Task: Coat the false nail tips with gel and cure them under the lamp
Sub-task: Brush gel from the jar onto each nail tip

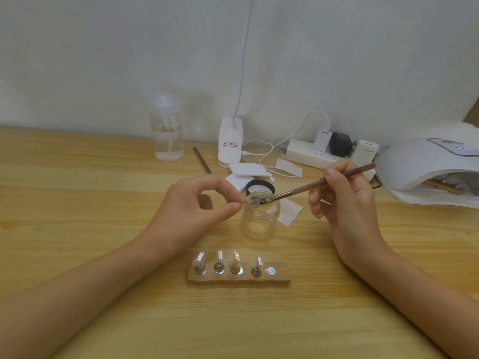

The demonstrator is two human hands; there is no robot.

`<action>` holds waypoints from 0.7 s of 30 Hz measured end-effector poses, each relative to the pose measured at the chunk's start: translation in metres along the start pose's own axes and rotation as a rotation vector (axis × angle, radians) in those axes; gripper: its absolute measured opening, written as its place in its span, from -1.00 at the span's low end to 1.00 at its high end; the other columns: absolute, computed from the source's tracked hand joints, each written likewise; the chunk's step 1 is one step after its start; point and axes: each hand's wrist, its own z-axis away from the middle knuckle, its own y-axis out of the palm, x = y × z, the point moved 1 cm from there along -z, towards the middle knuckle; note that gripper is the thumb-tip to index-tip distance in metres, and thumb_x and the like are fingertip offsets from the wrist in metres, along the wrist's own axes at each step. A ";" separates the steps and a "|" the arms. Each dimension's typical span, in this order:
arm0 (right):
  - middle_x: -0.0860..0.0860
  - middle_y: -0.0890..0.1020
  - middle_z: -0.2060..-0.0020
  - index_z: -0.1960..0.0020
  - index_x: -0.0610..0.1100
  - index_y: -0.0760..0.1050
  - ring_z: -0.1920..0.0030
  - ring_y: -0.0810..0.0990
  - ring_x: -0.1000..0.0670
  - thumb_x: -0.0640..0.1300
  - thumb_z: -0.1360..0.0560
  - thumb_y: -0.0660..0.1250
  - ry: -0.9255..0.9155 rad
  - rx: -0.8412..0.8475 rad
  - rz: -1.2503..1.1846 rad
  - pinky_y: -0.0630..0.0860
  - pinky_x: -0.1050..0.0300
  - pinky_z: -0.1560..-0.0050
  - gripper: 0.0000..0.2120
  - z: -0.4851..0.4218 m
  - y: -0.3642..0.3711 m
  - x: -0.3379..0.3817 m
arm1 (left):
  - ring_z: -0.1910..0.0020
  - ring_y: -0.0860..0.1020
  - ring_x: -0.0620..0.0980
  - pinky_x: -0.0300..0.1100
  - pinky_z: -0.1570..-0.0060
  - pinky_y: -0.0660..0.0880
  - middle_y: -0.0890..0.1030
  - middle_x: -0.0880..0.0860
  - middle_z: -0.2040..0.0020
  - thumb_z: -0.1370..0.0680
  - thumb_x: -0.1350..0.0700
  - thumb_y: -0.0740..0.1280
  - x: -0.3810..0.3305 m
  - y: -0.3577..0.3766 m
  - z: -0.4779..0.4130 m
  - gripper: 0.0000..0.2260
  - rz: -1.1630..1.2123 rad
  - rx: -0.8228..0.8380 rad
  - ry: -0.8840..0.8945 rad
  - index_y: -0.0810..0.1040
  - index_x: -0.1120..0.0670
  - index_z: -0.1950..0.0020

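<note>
My left hand [199, 203] pinches a small stand with a clear false nail tip [251, 202] between thumb and fingertips, holding it over the open clear jar [259, 218]. My right hand [344, 195] grips a brown brush [318, 183], and its dark bristle end touches the nail tip. On the wooden holder [239, 277] near the table's front stand several more nail tips [220, 257]; its rightmost spot is bare. The white curing lamp [425, 167] sits at the right with its display lit.
The jar's black lid [260, 187] lies behind the jar among white paper pieces [290, 211]. A pump bottle of clear liquid [167, 130], a white clip lamp base [230, 142], a power strip [321, 151] with plugs and cables, and a second brush [202, 160] line the back.
</note>
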 end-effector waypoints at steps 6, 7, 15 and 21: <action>0.03 0.47 0.50 0.31 0.05 0.44 0.48 0.44 0.09 -0.22 -0.64 0.18 0.026 -0.120 0.001 0.32 0.28 0.52 -0.63 -0.004 -0.012 0.006 | 0.53 0.32 -0.19 -0.44 0.46 0.28 0.59 -0.24 0.36 -0.44 0.17 0.51 -0.001 0.000 0.001 -0.89 -0.018 -0.004 0.011 0.66 -0.03 0.21; 0.02 0.47 0.50 0.31 0.05 0.43 0.48 0.43 0.09 -0.23 -0.63 0.17 0.027 -0.131 0.000 0.32 0.28 0.52 -0.63 -0.004 -0.014 0.006 | 0.53 0.32 -0.19 -0.44 0.46 0.28 0.59 -0.25 0.36 -0.44 0.17 0.51 -0.001 0.001 0.001 -0.89 -0.019 -0.005 0.012 0.66 -0.03 0.21; 0.01 0.59 0.37 0.19 -0.07 0.43 0.37 0.56 0.01 -0.26 -0.52 0.14 -0.168 0.112 -0.017 0.49 0.19 0.42 -0.82 -0.007 -0.011 0.012 | 0.51 0.33 -0.19 -0.42 0.44 0.31 0.65 -0.19 0.22 -0.45 0.17 0.51 -0.001 0.000 0.000 -0.88 -0.009 0.000 0.019 0.67 -0.04 0.21; 0.03 0.54 0.41 0.24 -0.08 0.40 0.42 0.49 0.02 -0.28 -0.41 0.11 -0.263 0.106 0.037 0.43 0.22 0.45 -0.84 -0.006 -0.015 0.013 | 0.50 0.33 -0.18 -0.40 0.44 0.31 0.66 -0.17 0.21 -0.44 0.17 0.51 0.001 0.000 -0.001 -0.89 -0.008 0.003 0.028 0.67 -0.04 0.20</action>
